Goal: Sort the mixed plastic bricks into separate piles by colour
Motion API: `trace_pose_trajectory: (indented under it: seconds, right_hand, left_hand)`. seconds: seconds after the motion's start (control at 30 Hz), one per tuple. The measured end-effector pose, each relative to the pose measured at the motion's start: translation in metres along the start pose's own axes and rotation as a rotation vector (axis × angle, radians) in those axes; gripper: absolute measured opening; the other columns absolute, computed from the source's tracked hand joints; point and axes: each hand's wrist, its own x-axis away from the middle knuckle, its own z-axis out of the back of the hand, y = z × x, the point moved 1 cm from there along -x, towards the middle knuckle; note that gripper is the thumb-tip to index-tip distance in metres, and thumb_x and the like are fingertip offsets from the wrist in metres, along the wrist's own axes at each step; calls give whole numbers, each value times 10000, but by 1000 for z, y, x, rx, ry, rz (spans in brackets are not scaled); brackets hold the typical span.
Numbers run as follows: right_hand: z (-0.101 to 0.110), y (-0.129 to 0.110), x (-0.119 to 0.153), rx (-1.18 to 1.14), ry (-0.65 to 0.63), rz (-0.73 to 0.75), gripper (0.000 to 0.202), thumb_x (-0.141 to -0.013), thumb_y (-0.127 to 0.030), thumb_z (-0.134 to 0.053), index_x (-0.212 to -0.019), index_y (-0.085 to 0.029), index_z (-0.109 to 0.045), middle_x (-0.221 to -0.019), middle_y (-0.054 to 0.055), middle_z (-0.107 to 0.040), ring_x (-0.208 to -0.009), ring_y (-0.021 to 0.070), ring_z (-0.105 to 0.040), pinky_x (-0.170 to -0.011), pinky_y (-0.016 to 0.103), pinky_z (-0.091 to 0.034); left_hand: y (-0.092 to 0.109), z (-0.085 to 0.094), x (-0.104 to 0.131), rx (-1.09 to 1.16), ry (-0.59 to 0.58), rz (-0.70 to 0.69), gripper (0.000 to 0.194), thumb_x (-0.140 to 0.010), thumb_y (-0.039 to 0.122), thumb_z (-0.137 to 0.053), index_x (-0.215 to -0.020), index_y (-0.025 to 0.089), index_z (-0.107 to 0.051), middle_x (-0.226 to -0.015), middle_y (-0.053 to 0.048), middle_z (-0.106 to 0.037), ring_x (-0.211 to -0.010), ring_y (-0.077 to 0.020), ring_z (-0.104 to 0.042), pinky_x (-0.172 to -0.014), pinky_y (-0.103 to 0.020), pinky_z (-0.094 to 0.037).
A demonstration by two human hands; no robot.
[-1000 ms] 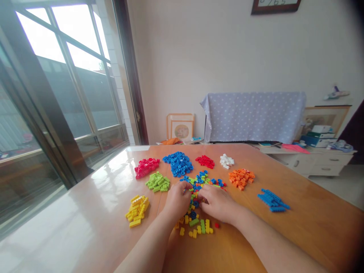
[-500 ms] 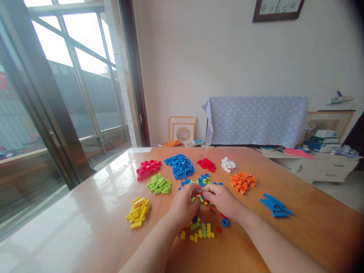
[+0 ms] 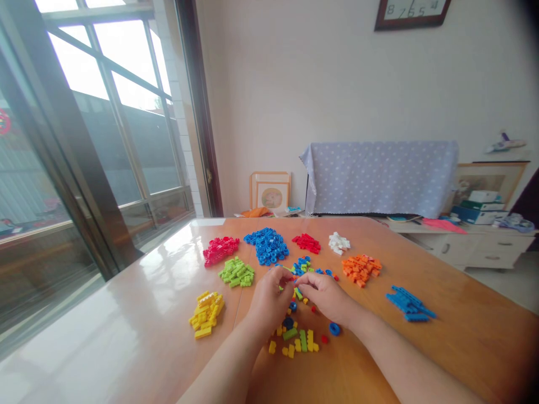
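My left hand (image 3: 272,297) and my right hand (image 3: 326,294) meet at their fingertips over the middle of the table, both with fingers pinched together. A small red bit shows between the fingertips, too small to name. Around and beneath them lie mixed loose pieces. Nearer to me are yellow pieces (image 3: 310,340), a green brick (image 3: 303,340) and a red piece (image 3: 324,339). A blue ring (image 3: 334,329) lies below my right hand. Just beyond the fingers is a mixed cluster of blue and green pieces (image 3: 301,266).
On the table (image 3: 168,336) are piles of yellow (image 3: 206,314), green (image 3: 236,272), pink-red (image 3: 221,249), blue (image 3: 267,245), red (image 3: 306,243), white (image 3: 339,242), orange (image 3: 361,269) and long blue bricks (image 3: 409,304). A cloth-covered object (image 3: 379,177) stands behind.
Both hands have shifted slightly left, still meeting at the fingertips. A dark blue piece beside my left hand shows more fully now.
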Motion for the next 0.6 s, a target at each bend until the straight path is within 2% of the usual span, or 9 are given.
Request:
trace_pose_trajectory:
  seconds: [0.07, 0.13, 0.27, 0.43, 0.6]
  right_hand:
    - [-2, 2, 0, 195, 3, 66, 206, -861, -289, -533, -927, -206, -710, -827, 17, -667, -763, 159, -558, -684, 252, -404]
    - [-3, 1, 1, 381, -38, 119, 224, -837, -207, -521, -917, -234, -729, -889, 26, -686, -828, 169, -582, -721, 251, -398]
    - [-3, -8, 6, 624, -117, 142, 270, -857, -199, -497, -954, -288, -733, -914, 17, -687, -843, 166, -594, -699, 246, -358]
    - [5, -15, 10, 757, -108, 71, 188, -815, -217, -560, -896, -280, -718, -908, 12, -672, -830, 170, -572, -637, 254, -285]
    - [7, -15, 10, 748, -122, 84, 144, -799, -225, -578, -880, -253, -693, -891, 8, -662, -801, 158, -560, -628, 254, -270]
  left_hand:
    - [-2, 0, -1, 33, 32, 73, 56, -807, 180, -559, -840, 192, -603, -767, 4, -628, -723, -132, -570, -662, -222, -417]
    - [-4, 2, -3, 67, 43, 138, 40, -805, 200, -560, -830, 189, -590, -729, 14, -615, -683, -125, -558, -638, -218, -410]
    - [-4, 4, -4, 78, 37, 198, 46, -798, 222, -563, -820, 187, -584, -694, 22, -606, -652, -123, -555, -615, -218, -402]
    - [-4, 3, -4, 59, 27, 209, 54, -789, 226, -560, -808, 186, -590, -693, 18, -606, -645, -124, -551, -599, -218, -393]
    - [-7, 2, -3, 85, 17, 203, 60, -784, 225, -564, -817, 185, -593, -713, 16, -612, -660, -120, -542, -606, -213, -395]
